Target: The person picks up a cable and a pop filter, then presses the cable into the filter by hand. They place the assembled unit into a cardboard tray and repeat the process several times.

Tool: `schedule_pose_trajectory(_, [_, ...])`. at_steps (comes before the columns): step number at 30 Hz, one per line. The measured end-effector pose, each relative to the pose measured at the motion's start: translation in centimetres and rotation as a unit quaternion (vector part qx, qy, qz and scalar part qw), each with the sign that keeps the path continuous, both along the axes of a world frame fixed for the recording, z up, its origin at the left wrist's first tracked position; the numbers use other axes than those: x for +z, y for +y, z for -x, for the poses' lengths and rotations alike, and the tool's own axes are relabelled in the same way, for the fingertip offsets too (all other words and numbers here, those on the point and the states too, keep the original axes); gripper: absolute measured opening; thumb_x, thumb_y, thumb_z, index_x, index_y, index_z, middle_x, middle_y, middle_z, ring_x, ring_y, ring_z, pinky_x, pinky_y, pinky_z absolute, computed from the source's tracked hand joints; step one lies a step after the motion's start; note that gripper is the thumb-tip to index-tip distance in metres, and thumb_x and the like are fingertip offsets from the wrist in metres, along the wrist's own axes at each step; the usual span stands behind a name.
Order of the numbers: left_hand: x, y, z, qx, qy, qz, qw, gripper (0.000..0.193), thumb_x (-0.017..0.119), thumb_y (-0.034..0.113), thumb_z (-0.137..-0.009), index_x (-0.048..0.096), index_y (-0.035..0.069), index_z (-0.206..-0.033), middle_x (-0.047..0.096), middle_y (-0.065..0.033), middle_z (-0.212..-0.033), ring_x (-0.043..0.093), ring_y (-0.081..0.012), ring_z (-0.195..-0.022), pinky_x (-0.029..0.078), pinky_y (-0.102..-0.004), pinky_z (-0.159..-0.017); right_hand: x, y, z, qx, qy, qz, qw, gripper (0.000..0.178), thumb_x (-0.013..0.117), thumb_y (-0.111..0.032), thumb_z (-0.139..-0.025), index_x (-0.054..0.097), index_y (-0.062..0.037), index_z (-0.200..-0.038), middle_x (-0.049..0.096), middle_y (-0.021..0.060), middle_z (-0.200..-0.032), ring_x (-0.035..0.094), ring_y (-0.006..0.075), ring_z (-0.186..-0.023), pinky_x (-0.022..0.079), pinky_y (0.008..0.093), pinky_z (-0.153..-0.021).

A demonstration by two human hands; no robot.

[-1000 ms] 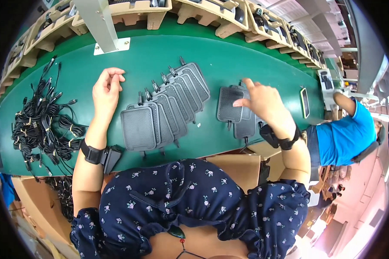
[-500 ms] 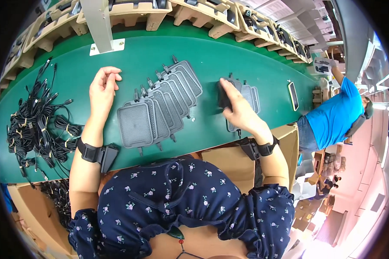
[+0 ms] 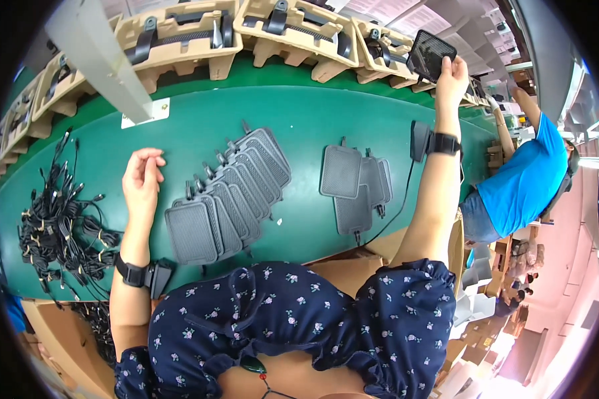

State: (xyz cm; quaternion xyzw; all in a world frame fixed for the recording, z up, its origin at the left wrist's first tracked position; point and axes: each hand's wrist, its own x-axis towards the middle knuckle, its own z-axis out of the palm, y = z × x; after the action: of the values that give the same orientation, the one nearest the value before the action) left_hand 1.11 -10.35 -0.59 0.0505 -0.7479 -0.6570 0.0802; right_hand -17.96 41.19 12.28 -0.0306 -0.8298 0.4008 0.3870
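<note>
Loosely curled above the green table, my left hand holds nothing, its fingers slightly apart. To its right an overlapping row of grey mesh panels with short plug-like stubs lies fanned out. Farther right is a smaller group of the same kind, with one panel lying on top of others. My right hand is stretched out to the far right, pinching a dark flat panel with rounded corners by its near edge. That panel is raised in front of the moulded trays.
A heap of bundled black cables lies at the left. Moulded cardboard trays holding black parts line the far edge. A metal post rises at the back left. A co-worker in a blue shirt stands at the right.
My right hand has gone from the small panel group out to the trays at the far right, and a dark panel is in it. One panel now lies atop the small group.
</note>
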Motion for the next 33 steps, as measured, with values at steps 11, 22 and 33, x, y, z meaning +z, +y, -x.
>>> schedule_pose_trajectory(11, [0.5,0.3,-0.3,0.03,-0.025,0.052,0.998,0.011,0.046,0.008,-0.091,0.055,0.005,-0.096,0.054,0.0014,-0.079,0.041,-0.0011,-0.054,0.029,-0.0138,-0.043,-3.9,6.1,9.8,-0.058,-0.095,0.041,0.993,0.019,0.056,-0.012,-0.086,0.057,-0.0009,-0.102,0.063,0.007,-0.084,0.055,0.011,-0.074,0.043,0.0245,-0.068])
schedule_pose_trajectory(22, [0.2,0.8,0.2,0.014,-0.031,0.059,0.998,0.016,0.043,0.0,-0.088,0.056,0.003,-0.096,0.056,-0.0011,-0.078,0.044,-0.0043,-0.057,0.036,-0.0169,-0.052,-8.1,6.8,6.8,-0.26,-0.182,-0.412,0.854,0.045,0.052,-0.047,-0.082,0.058,-0.0084,-0.105,0.055,0.0214,-0.105,0.054,0.035,-0.096,0.045,0.045,-0.08])
schedule_pose_trajectory(33, [0.8,0.6,-0.1,0.057,0.033,0.125,0.99,0.012,0.05,0.005,-0.078,0.06,0.008,-0.085,0.06,-0.008,-0.075,0.06,-0.0192,-0.066,0.048,-0.0302,-0.06,-0.8,-28.9,-7.5,0.355,0.051,-0.314,0.879,0.014,0.056,-0.013,-0.086,0.061,-0.0044,-0.095,0.06,0.0088,-0.083,0.056,0.0191,-0.073,0.044,0.0286,-0.069])
